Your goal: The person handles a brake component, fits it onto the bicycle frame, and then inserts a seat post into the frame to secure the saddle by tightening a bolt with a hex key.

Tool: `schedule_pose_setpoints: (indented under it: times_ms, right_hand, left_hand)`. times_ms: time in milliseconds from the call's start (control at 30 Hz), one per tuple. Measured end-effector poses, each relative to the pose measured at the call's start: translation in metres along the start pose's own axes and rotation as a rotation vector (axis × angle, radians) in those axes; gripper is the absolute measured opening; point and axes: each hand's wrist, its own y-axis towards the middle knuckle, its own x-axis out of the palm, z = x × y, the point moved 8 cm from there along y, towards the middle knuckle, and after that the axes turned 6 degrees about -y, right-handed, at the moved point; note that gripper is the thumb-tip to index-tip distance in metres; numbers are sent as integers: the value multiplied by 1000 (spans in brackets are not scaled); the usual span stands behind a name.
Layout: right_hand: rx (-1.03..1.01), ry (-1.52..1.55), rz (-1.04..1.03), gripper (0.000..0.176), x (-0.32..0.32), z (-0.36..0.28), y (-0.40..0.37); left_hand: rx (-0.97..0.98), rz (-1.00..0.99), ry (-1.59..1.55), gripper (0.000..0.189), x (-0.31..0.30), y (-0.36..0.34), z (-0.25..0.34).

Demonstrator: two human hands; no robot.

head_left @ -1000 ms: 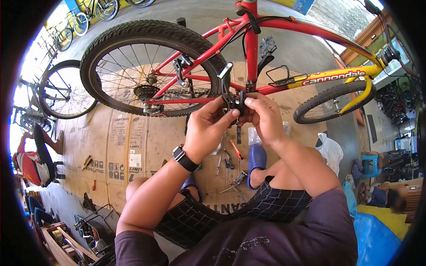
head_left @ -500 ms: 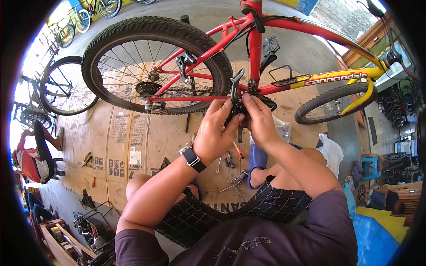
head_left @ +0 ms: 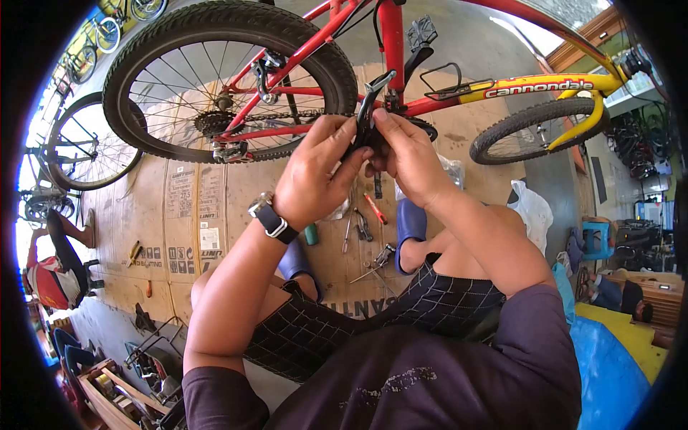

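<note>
1. A person crouched over a workshop floor holds a black brake arm up in both hands, in front of the frame of a red-and-yellow Cannondale bicycle.
2. The left hand, with a wristwatch on its wrist, pinches the arm's lower part between thumb and fingers. The right hand closes its fingertips on the same piece from the other side. Both grips are tight on the part, with no gap showing.
3. The brake arm's silver upper end sticks out above the fingers. It lies near the seat tube and crank in the view, but whether it touches the bike cannot be told.
4. By the look of it, the part is off the bike and being handled loose, so any fitting is not yet done. A rear brake appears to sit in place on the stays above the rear wheel.
5. A red-handled screwdriver, pliers and other small tools lie spread on the cardboard sheet between the person's feet, which suggests work in mid-course rather than wrapped up.
6. Another person in a red top sits well apart at the left edge.
</note>
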Motion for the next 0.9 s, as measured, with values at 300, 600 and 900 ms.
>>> schedule_pose_setpoints:
  times_ms: [300,600,900]
  right_hand:
    - [102,88,-53,35,2,9,-1]
    - [79,51,-28,36,1,5,-4]
    - [-39,-223,-80,46,12,-4,-11]
  left_hand:
    - [-188,28,-5,34,-2,-1,-16]
    - [-207,31,-48,35,-2,-2,-15]
    - [-140,-19,40,41,-3,-4,-13]
